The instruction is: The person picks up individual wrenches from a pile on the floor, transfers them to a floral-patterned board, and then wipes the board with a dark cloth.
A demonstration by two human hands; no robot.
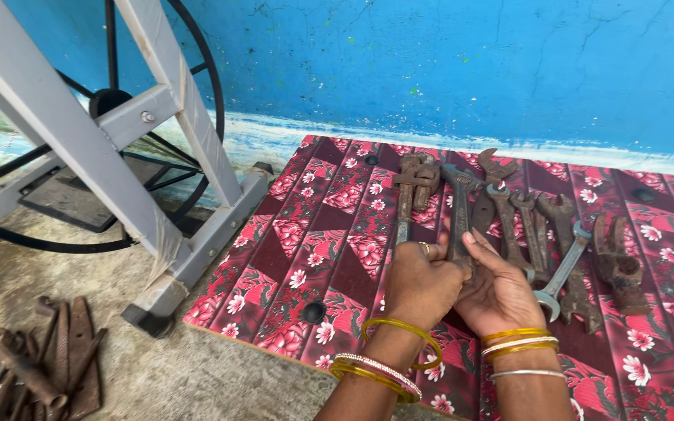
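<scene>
Gripping a rusty adjustable wrench (459,212) in the closed left hand (421,282), cradling it with the spread right hand (497,292), near the floral mat's (306,226) middle.

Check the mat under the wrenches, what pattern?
Head view: the mat is red and maroon patchwork with white and pink flowers.
</scene>
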